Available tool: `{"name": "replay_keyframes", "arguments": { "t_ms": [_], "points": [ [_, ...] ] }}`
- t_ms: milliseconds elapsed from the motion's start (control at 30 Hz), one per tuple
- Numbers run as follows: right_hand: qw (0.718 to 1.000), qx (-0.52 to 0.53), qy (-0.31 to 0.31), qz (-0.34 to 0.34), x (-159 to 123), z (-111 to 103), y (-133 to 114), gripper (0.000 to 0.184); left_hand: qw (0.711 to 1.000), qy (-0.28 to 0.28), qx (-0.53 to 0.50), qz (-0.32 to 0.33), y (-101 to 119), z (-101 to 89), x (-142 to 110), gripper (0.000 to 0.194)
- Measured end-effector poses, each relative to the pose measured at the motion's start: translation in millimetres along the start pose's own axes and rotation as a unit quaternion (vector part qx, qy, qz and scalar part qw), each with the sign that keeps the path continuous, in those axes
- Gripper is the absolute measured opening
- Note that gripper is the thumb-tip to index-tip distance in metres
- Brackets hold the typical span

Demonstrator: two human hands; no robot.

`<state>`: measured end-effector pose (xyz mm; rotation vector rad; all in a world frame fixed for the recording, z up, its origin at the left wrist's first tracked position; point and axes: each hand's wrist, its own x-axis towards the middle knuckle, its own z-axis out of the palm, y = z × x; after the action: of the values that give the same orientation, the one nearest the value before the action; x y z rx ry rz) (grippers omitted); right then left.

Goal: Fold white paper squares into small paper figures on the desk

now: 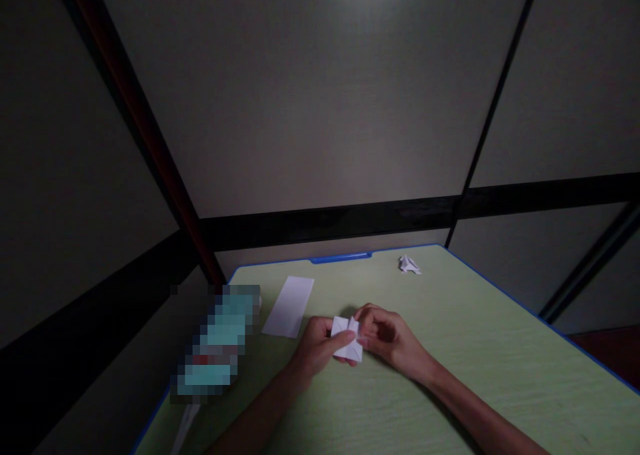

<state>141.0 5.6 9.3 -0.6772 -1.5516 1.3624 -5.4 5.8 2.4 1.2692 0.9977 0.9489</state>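
A small square of folded white paper (353,352) with crease lines is held between my two hands, just above the table. My left hand (321,343) grips it from the left, thumb pressed on top and fingers underneath. On its right side, my right hand (385,335) pinches a raised flap of the paper between thumb and fingers. Beyond my left hand, a flat white sheet of paper (289,307) lies on the table. Farther back on the right sits a folded white paper figure (409,264) with pointed parts.
The light green table (480,335) has a blue edge and a blue recessed strip (341,258) at its far side. A pixelated teal item (220,341) lies at the left edge, with a white strip (186,425) below it. Panelled walls (330,108) stand behind.
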Motion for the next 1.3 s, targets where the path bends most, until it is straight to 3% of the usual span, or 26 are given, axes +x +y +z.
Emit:
{"name": "replay_keyframes", "arguments": {
  "t_ms": [100,233,333,600,933,1300],
  "points": [
    [0.999,0.029,0.025,0.024,3.3,1.2,2.2,0.02,0.999,0.05,-0.001,0.02,0.1,2.0,0.6,0.027],
    [0.997,-0.023,0.069,0.033,5.6,3.5,1.2,0.02,0.996,0.088,-0.002,0.031,2.1,5.0,-0.3,0.026],
    [0.993,-0.049,0.092,0.047,5.2,4.3,0.8,0.02,0.995,0.09,-0.005,0.032,2.8,6.1,-0.9,0.025],
    [0.996,0.027,0.066,0.062,3.1,1.9,2.2,0.012,0.997,0.064,-0.023,0.026,3.5,3.2,0.4,0.025],
    [0.994,0.013,0.07,0.083,2.6,-1.4,-0.7,0.011,0.998,0.037,-0.043,0.02,4.9,0.9,-1.2,0.022],
    [0.994,0.016,0.056,0.093,2.6,-0.5,0.0,0.016,0.997,0.063,-0.03,0.021,-0.4,2.5,-0.6,0.019]
  ]
}}
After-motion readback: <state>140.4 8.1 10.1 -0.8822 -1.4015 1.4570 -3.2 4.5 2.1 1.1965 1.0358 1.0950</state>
